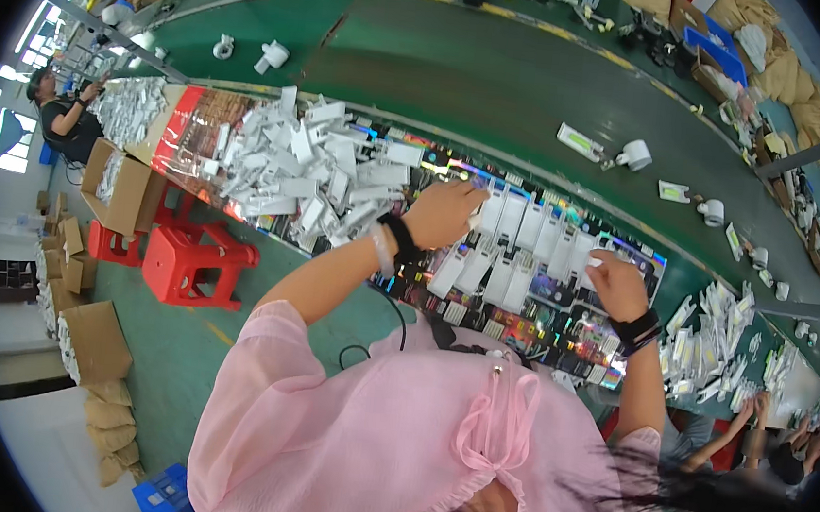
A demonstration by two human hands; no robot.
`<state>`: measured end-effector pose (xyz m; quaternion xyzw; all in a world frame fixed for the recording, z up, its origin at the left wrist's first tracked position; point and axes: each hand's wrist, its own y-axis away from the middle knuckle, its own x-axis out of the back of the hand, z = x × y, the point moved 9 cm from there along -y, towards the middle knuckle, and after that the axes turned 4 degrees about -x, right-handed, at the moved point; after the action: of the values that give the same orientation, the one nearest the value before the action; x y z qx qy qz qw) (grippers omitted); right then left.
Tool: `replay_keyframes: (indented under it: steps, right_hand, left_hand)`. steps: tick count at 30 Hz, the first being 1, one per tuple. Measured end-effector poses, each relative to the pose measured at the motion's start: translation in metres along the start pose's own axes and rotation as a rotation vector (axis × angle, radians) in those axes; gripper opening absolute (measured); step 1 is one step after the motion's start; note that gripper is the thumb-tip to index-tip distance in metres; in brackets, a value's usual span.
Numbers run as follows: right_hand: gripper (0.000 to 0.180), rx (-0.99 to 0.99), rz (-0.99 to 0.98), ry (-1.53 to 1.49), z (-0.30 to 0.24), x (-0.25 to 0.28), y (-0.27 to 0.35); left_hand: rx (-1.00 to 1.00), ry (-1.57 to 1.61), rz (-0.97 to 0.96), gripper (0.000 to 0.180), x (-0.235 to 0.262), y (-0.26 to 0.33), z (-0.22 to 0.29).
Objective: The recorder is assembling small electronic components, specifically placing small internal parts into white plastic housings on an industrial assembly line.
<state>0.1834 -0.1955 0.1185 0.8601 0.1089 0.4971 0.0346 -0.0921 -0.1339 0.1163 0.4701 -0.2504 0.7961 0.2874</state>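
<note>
White rectangular plastic housings lie in two rough rows on a bench covered with shiny printed sheets. My left hand is over the left end of the far row, its fingers curled together. A bit of white shows at its fingertips, but what they grip is mostly hidden. At the right end of the rows, my right hand has its thumb and fingers pinched at a small white piece, too small to name. A dark band circles each wrist. Left of my left hand rises a heap of loose white housings.
Beyond the bench runs a green conveyor belt carrying white round fittings. White strip-like parts are piled at right, near other people's hands. Red stools and cardboard boxes stand at left. A person is farther back.
</note>
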Motion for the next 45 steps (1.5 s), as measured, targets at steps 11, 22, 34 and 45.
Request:
replay_keyframes:
  steps: [11, 22, 34, 45]
  right_hand:
    - [0.015, -0.100, 0.150, 0.359, 0.067, 0.020, -0.154]
    - [0.018, 0.283, 0.053, 0.783, 0.083, -0.042, -0.252]
    - [0.017, 0.046, 0.248, -0.111, 0.033, 0.026, -0.170]
    - [0.019, 0.153, 0.586, -0.504, -0.094, 0.058, -0.014]
  left_hand:
    - [0.146, -0.172, -0.251, 0.034, -0.054, -0.201, -0.068]
    - [-0.037, -0.290, -0.138, 0.040, -0.141, -0.285, -0.079]
    - [0.441, 0.869, -0.324, 0.038, -0.091, -0.199, -0.052]
    - [0.540, 1.828, -0.208, 0.036, -0.025, -0.040, 0.071]
